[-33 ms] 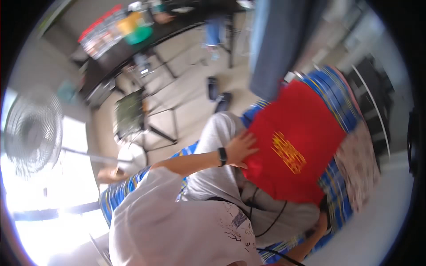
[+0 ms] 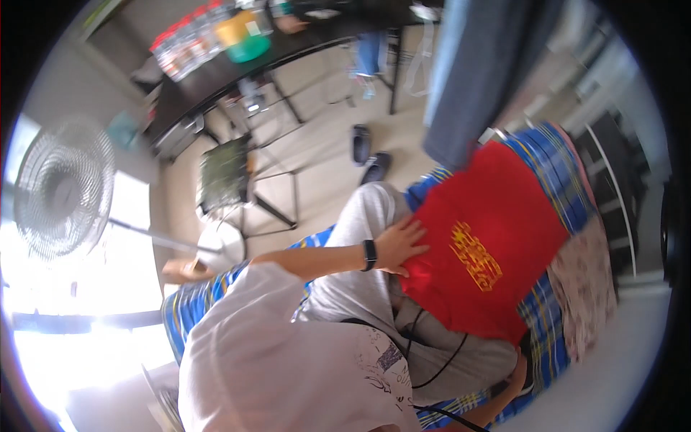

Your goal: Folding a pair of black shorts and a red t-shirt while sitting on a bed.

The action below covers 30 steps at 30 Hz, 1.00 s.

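Observation:
A red cloth (image 2: 489, 230) with yellow printing lies spread over my right leg and the bed; whether it is a garment or a bag I cannot tell. Flat on its left edge rests my left hand (image 2: 403, 246), fingers spread, with a dark watch (image 2: 369, 255) on the wrist. My right hand (image 2: 520, 363) is low beside the cloth's lower right corner, next to my bent knee. Its fingers are mostly hidden there, so its grip does not show. Grey trousers (image 2: 353, 237) cover my legs, and a black cord (image 2: 440, 371) crosses my lap.
Under me is a blue plaid bed cover (image 2: 536, 169). Dark trousers (image 2: 468, 93) hang beyond the cloth. A fan (image 2: 65, 191) stands at left, near a stool (image 2: 224, 173). Slippers (image 2: 361, 144) lie on the floor before a dark table (image 2: 194, 90) holding bottles (image 2: 188, 47).
The whole scene has shifted slightly right in the picture and looks sharper. My left hand stays on the red cloth, and my right hand remains by its lower corner.

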{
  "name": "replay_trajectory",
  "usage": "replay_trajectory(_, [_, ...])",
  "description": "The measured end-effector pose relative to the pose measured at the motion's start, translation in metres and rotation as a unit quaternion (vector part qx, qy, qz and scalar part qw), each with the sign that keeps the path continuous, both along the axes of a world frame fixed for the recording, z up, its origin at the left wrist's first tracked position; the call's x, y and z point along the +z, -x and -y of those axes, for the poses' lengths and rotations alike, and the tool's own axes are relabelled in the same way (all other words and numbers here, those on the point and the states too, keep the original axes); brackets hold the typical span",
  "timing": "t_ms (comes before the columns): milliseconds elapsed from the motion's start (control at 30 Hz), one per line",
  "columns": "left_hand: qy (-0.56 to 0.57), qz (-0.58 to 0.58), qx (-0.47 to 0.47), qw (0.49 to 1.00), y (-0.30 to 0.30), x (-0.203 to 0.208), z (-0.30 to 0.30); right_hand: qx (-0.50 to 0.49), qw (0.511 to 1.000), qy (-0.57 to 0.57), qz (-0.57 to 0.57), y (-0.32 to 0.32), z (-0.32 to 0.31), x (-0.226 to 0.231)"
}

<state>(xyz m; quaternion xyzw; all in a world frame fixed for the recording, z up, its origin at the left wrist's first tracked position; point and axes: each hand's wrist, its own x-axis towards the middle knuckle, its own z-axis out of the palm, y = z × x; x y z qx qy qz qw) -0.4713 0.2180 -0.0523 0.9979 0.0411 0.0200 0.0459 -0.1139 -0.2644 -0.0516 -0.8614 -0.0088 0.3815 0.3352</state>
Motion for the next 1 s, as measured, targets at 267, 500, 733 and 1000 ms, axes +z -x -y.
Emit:
replay_trajectory(267, [-0.030, -0.109, -0.070, 0.991, 0.031, 0.049, -0.021, -0.022, 0.988, -0.131, 0.079, 0.023, -0.051, -0.024])
replay_trajectory(500, [0.013, 0.006, -0.067, 0.998, 0.028, 0.018, -0.017, 0.037, 0.954, -0.203, 0.216, 0.030, -0.031, -0.036])
replay_trajectory(733, [0.022, 0.004, -0.107, 0.994, 0.044, 0.037, -0.017, -0.073, 0.935, -0.255, 0.236, 0.011, 0.018, -0.120])
replay_trajectory(1000, [-0.075, -0.137, -0.057, 0.986, -0.009, 0.085, 0.018, 0.001, 0.955, -0.136, 0.262, -0.002, -0.046, -0.053])
